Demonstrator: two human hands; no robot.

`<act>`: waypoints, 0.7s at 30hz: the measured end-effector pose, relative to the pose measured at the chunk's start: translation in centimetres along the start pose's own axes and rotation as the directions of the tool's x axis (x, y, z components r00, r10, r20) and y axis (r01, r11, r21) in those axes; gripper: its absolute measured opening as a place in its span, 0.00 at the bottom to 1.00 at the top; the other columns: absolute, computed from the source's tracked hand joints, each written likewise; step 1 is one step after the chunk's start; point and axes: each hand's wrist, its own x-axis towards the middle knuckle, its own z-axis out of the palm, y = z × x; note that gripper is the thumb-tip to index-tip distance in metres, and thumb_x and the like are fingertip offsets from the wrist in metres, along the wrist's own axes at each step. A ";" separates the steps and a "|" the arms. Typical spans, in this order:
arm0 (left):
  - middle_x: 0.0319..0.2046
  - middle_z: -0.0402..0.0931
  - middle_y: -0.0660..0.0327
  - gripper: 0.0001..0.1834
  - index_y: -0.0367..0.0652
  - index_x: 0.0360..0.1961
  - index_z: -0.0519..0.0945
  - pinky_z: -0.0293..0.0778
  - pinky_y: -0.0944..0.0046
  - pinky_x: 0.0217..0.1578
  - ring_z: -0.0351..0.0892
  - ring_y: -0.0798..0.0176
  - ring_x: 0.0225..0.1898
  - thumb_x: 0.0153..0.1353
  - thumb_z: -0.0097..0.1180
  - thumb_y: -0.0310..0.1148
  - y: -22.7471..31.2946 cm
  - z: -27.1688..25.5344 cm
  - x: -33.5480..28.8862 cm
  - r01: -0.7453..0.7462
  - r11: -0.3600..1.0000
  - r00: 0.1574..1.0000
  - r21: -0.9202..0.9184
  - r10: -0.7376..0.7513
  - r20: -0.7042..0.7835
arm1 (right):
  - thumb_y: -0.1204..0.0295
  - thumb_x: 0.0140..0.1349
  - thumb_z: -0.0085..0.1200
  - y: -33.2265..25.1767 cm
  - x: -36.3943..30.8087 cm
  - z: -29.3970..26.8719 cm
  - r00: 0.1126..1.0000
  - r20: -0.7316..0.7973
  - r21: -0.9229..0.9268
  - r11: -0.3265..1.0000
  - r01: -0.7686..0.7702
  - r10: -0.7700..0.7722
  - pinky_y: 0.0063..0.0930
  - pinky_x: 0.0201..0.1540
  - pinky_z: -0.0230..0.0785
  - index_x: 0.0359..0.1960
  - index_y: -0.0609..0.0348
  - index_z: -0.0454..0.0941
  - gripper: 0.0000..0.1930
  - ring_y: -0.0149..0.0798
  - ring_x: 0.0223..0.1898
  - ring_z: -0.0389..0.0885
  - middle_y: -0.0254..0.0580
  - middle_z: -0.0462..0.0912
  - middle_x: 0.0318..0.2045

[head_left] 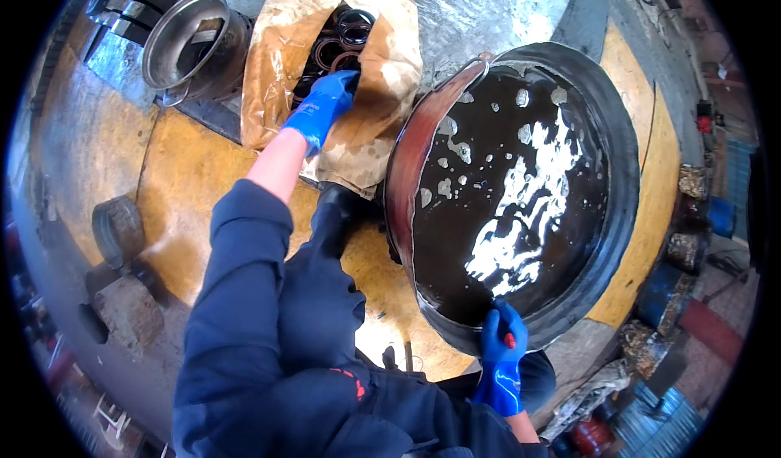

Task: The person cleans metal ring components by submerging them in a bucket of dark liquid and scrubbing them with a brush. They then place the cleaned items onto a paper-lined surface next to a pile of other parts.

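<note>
My left hand (324, 110), in a blue rubber glove, reaches into the mouth of a brown paper bag (272, 76). Dark, shiny rings (355, 28) lie inside that bag, just beyond the glove. Its fingertips are hidden among the bag's contents, so their grip does not show. My right hand (503, 340), gloved the same way, is closed at the near rim of a large round tub (622, 157). A red handle end (510, 341) sticks out of this fist; the rest of the tool is mostly hidden. Dark, glossy liquid (455, 238) with patches of bubbles fills the tub.
A metal pot (189, 51) stands left of the bag. Beneath lies a worn yellow and grey floor (175, 189). Round metal pieces (118, 230) and a rough block (128, 313) sit at the left. Several cylindrical parts (663, 295) line the right side.
</note>
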 end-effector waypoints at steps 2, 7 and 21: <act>0.63 0.87 0.48 0.23 0.57 0.67 0.85 0.83 0.41 0.63 0.86 0.37 0.63 0.72 0.62 0.33 -1.2 -0.1 1.0 0.134 0.990 0.988 0.038 -0.137 0.066 | 0.75 0.72 0.67 0.2 0.4 0.0 1.000 0.019 -0.020 1.000 0.003 -0.003 0.39 0.58 0.85 0.52 0.62 0.92 0.10 0.49 0.49 0.95 0.51 0.95 0.48; 0.60 0.88 0.49 0.22 0.60 0.65 0.86 0.83 0.41 0.60 0.88 0.37 0.60 0.71 0.61 0.33 1.5 -3.1 1.4 0.028 0.993 0.995 0.118 -0.039 0.094 | 0.75 0.73 0.66 0.3 0.0 0.0 1.000 0.029 -0.010 1.000 -0.008 0.009 0.38 0.58 0.84 0.52 0.63 0.92 0.11 0.48 0.50 0.95 0.52 0.95 0.49; 0.76 0.74 0.44 0.54 0.45 0.79 0.73 0.74 0.44 0.74 0.74 0.37 0.75 0.54 0.82 0.55 -4.6 -8.0 -5.4 0.317 0.883 0.948 0.346 -0.301 -0.100 | 0.75 0.72 0.67 0.0 -0.1 0.0 0.999 0.025 -0.007 1.000 -0.023 0.023 0.38 0.58 0.84 0.53 0.60 0.92 0.11 0.48 0.50 0.95 0.50 0.95 0.48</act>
